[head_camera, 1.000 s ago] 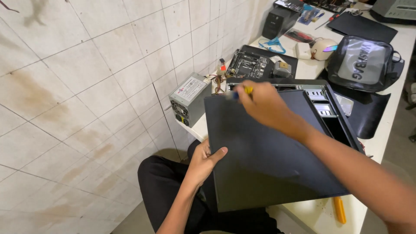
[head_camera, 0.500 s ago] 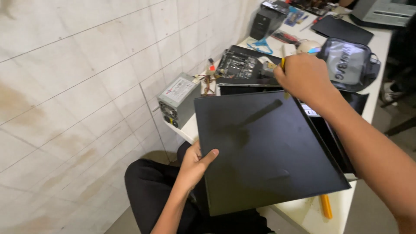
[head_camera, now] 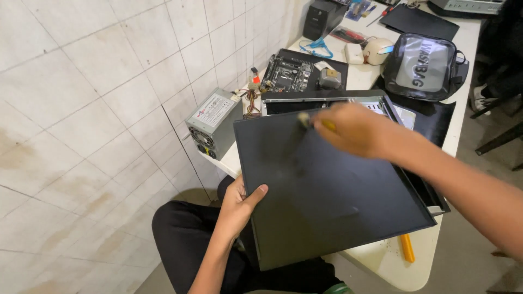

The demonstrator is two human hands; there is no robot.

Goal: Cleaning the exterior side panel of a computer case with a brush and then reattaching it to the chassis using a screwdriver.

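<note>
Right hand (head_camera: 348, 129): fingers closed around a small yellow-handled brush (head_camera: 313, 123), its tip on the upper part of the black panel (head_camera: 327, 190); motion-blurred.
Left hand (head_camera: 239, 204): fingers wrapped under the panel's left edge, thumb on top, gripping it.
Black panel: large, flat, tilted, over the lap and the near edge of the tabletop (head_camera: 376, 256).
Behind the panel: open computer case (head_camera: 327, 100).
Left of the panel: grey power supply (head_camera: 213, 122).
Beyond the case: circuit board (head_camera: 289, 71).
Right of the board: clear bag (head_camera: 425, 65).
</note>
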